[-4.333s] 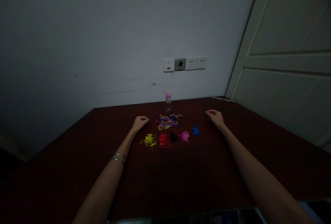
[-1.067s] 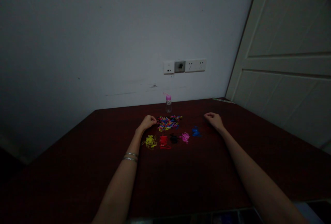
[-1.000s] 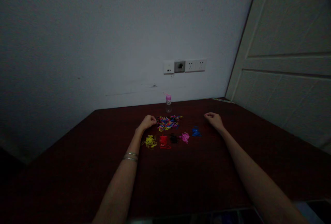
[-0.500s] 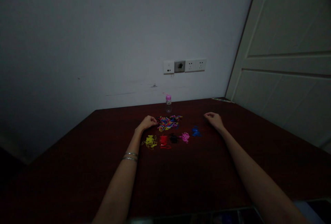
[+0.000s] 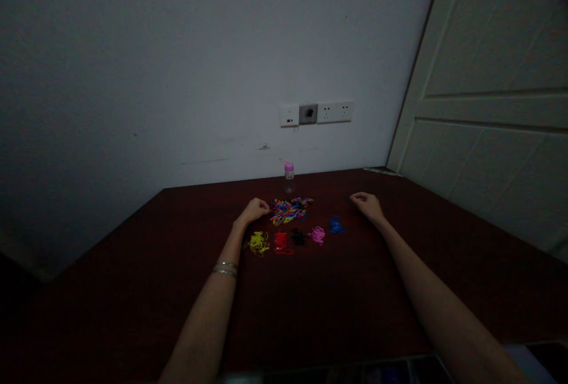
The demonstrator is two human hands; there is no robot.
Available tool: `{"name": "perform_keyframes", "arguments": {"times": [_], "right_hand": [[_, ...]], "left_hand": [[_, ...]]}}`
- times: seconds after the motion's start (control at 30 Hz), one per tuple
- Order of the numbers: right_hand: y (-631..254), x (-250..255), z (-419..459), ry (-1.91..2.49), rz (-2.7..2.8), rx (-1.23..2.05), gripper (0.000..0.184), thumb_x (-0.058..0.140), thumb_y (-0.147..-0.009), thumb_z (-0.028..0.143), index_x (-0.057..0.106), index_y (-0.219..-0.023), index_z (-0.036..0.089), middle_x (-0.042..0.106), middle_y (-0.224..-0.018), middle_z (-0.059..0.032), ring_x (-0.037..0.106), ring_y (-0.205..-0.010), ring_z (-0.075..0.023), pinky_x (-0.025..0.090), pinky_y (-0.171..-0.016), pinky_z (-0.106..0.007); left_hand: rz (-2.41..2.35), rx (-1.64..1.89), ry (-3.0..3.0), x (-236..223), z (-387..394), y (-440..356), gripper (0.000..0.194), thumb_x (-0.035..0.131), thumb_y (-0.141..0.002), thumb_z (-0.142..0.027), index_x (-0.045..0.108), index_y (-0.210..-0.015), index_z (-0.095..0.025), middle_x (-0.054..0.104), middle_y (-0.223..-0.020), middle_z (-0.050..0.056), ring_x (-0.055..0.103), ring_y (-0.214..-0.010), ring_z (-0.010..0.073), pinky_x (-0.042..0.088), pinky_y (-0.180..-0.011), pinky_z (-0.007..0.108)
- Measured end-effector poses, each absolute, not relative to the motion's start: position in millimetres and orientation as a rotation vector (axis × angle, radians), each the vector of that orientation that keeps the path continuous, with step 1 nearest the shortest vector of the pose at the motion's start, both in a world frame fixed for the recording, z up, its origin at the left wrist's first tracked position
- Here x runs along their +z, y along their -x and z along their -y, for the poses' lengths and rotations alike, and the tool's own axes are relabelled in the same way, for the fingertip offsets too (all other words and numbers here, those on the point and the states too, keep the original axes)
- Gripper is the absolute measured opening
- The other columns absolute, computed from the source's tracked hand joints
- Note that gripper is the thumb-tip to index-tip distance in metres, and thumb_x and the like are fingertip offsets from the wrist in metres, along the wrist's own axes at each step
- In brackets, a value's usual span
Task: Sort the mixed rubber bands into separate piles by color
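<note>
My left hand [image 5: 255,209] rests on the table with its fingers curled together, right against the left side of a mixed pile of small coloured rubber bands [image 5: 288,211]. Nothing shows between those fingers. On the other side, my right hand [image 5: 367,205] lies with fingers bent in and pressed together, no object visible in them. Closest to it is a small heap of blue bands [image 5: 336,225]. In a row in front of the mixed pile are yellow bands [image 5: 258,243], red bands [image 5: 281,242], black bands [image 5: 299,236] and pink bands [image 5: 318,235].
A small clear bottle with a pink cap [image 5: 289,178] stands upright behind the mixed pile. The dark red table [image 5: 306,307] reaches a wall with a socket strip [image 5: 335,112]. A pale panelled door [image 5: 488,153] borders the right side. The light is dim.
</note>
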State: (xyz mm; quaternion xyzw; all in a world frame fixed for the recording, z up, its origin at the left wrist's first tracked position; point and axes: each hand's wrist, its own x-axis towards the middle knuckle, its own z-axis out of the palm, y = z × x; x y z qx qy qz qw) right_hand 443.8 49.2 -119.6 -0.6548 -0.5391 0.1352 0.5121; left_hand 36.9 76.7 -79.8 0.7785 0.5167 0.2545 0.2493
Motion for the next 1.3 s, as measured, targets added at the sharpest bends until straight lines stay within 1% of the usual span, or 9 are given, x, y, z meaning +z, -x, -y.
{"name": "perform_keyframes", "arguments": {"times": [0.2,0.33,0.63,0.73,0.87,1.0,1.07,1.2,1.3], "right_hand": [[-441.9,-117.3,-47.3,1.597,1.302,0.321,0.037,0.053,-0.062,0.042,0.068,-0.075,0.011,0.062,-0.061,-0.0059,0.054,-0.055,-0.0155,0.038,-0.052,-0.025],[-442.2,-116.9,-47.4,1.603,1.311,0.326,0.036,0.053,-0.062,0.042,0.068,-0.074,0.012,0.062,-0.061,-0.0053,0.054,-0.055,-0.0155,0.038,-0.053,-0.025],[-441.7,-116.2,-47.0,1.599,1.318,0.314,0.035,0.053,-0.062,0.041,0.068,-0.073,0.012,0.061,-0.059,-0.0046,0.053,-0.054,-0.0153,0.037,-0.051,-0.025],[-441.7,-115.2,-45.2,1.591,1.325,0.304,0.034,0.053,-0.063,0.041,0.067,-0.072,0.012,0.06,-0.058,-0.0042,0.053,-0.053,-0.0149,0.038,-0.051,-0.025],[-434.4,-111.2,-42.0,1.574,1.351,0.25,0.034,0.051,-0.066,0.04,0.067,-0.075,0.012,0.059,-0.057,-0.0035,0.052,-0.053,-0.0146,0.037,-0.051,-0.025],[-398.3,-95.6,-35.9,1.455,1.573,0.241,0.03,0.051,-0.071,0.038,0.067,-0.078,0.014,0.06,-0.063,-0.003,0.054,-0.059,-0.0144,0.039,-0.055,-0.024],[-369.0,-85.6,-31.1,1.359,1.698,0.299,0.029,0.052,-0.072,0.038,0.067,-0.082,0.016,0.062,-0.067,-0.0025,0.054,-0.062,-0.0137,0.039,-0.057,-0.023],[-311.1,-74.7,-18.9,1.147,1.883,0.469,0.038,0.057,-0.072,0.042,0.065,-0.099,0.015,0.063,-0.074,-0.0026,0.053,-0.062,-0.012,0.041,-0.056,-0.023],[-285.5,-74.9,-9.9,1.125,1.933,0.445,0.043,0.063,-0.068,0.042,0.064,-0.102,0.016,0.065,-0.083,-0.0047,0.054,-0.066,-0.0127,0.042,-0.059,-0.024]], "left_hand": [[-1.428,0.714,-2.103,-80.6,-75.8,-37.4,0.017,0.057,-0.06,-0.018,0.069,-0.067,-0.009,0.065,-0.065,0.004,0.054,-0.061,0.0126,0.039,-0.059,0.022],[-1.432,0.775,-2.086,-78.0,-78.2,-37.4,0.018,0.056,-0.059,-0.018,0.068,-0.068,-0.009,0.063,-0.062,0.003,0.052,-0.058,0.0117,0.038,-0.057,0.021],[-1.381,0.993,-2.181,-43.1,-78.0,-42.9,0.024,0.053,-0.064,-0.026,0.068,-0.071,-0.009,0.062,-0.065,0.004,0.052,-0.062,0.0127,0.037,-0.057,0.022],[-1.376,1.003,-2.221,-33.6,-73.9,-45.8,0.023,0.052,-0.064,-0.025,0.068,-0.071,-0.009,0.062,-0.066,0.004,0.053,-0.063,0.0132,0.037,-0.058,0.022],[-1.342,0.982,-2.222,-26.7,-69.2,-49.4,0.023,0.053,-0.065,-0.025,0.068,-0.071,-0.009,0.062,-0.064,0.005,0.052,-0.062,0.0128,0.037,-0.057,0.022],[-1.292,0.936,-2.169,-22.2,-64.2,-54.6,0.024,0.056,-0.065,-0.028,0.067,-0.071,-0.008,0.06,-0.062,0.004,0.05,-0.059,0.0117,0.035,-0.054,0.021],[-1.267,0.903,-2.135,-19.8,-60.5,-58.4,0.023,0.057,-0.064,-0.027,0.067,-0.07,-0.008,0.059,-0.061,0.003,0.049,-0.057,0.0107,0.034,-0.052,0.021],[-1.194,0.762,-2.103,-16.2,-52.6,-67.6,0.019,0.055,-0.062,-0.02,0.067,-0.07,-0.008,0.056,-0.055,0.001,0.044,-0.051,0.0081,0.032,-0.048,0.02],[-1.119,0.627,-2.081,-17.2,-49.3,-73.8,0.019,0.054,-0.061,-0.019,0.067,-0.07,-0.008,0.054,-0.053,0.0,0.042,-0.048,0.0076,0.031,-0.046,0.02]]}}
